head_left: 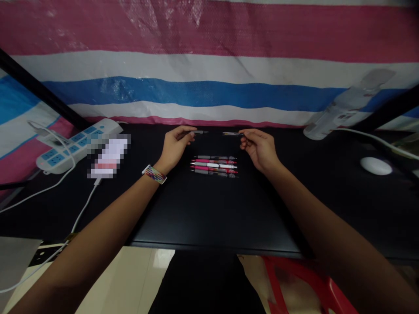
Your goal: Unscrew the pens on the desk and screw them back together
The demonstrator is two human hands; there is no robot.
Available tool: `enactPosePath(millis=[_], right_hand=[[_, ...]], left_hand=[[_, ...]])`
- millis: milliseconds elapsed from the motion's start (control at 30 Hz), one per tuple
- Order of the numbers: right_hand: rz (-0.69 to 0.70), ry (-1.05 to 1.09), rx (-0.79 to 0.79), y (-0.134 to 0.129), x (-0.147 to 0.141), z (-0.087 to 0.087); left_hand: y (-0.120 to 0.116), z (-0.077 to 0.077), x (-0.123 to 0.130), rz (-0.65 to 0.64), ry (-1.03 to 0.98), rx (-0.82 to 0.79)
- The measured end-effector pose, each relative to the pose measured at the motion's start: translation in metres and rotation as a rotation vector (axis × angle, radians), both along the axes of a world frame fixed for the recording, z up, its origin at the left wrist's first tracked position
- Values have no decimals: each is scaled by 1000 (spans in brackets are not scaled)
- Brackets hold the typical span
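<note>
Near the back of the black desk, my left hand (175,146) is closed in a pinch on a short grey pen part (200,132). Opposite it, my right hand (260,146) pinches a clear pen part (231,133) with something pale inside. The two parts point towards each other, with a gap between them. Just in front of the hands lie several pens side by side, roughly parallel: grey pens (214,157) at the outer edges, and red and white pens (214,165) between them. The fingers hide the outer ends of both held parts.
On the left are a white power strip (73,148) with blue sockets and a blurred-out phone (109,157) on a white cable. At right stand a clear bottle-like object (343,104) and a white mouse (376,165). A striped sheet (209,93) hangs behind the desk (209,213).
</note>
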State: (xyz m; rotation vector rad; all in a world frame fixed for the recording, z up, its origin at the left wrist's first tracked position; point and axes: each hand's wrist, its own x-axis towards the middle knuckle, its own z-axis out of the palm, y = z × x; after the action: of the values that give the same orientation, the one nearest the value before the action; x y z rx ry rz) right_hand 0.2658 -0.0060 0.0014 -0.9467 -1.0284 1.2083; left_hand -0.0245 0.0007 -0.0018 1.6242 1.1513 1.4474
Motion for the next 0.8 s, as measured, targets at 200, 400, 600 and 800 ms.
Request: enactPosePath(millis=[200, 400, 600, 800], right_hand=[[-29, -67, 14, 3, 2, -3], [-53, -74, 16, 5, 3, -5], [-66, -31, 19, 5, 4, -5], [-2, -42, 17, -3, -5, -2]], left_hand=[[0, 0, 0, -3, -27, -21], [-1, 1, 0, 2, -17, -32], [-2, 4, 3, 8, -67, -47], [-7, 4, 8, -33, -7, -17]])
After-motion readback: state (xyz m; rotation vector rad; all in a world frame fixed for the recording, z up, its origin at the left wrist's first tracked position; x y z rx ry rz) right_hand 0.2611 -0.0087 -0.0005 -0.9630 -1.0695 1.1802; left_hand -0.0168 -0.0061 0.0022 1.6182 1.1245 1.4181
